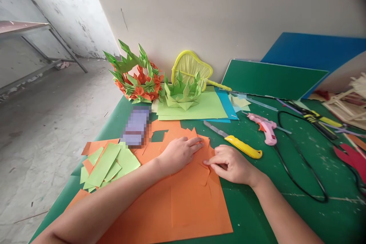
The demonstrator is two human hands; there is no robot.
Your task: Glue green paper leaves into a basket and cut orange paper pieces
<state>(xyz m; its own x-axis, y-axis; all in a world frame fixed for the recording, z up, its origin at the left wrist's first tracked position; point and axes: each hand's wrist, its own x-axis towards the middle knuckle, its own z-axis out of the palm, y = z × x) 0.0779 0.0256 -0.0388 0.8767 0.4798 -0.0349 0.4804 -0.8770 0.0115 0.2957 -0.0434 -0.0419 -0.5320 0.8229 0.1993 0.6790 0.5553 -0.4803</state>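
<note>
Several orange paper pieces and a large orange sheet [154, 209] lie in front of me on the table. My left hand [180, 154] rests flat on a small orange paper piece [197, 166], its fingers stretched out. At the right edge of this piece, my right hand [234, 164] has its index finger and thumb drawn close together on the paper, the other fingers curled. Whether the paper is folded under the fingertips is hard to see. Just beyond my right hand lies a yellow utility knife [243, 146] with its blade out.
Green paper offcuts [104, 164] and a blurred phone [136, 126] are to the left. Behind stand a green paper crown [183, 95] and a green-orange folded ring [140, 87]. A pink glue gun [265, 127] trails its black cord [300, 194] at right. Boards [274, 78] lean on the wall.
</note>
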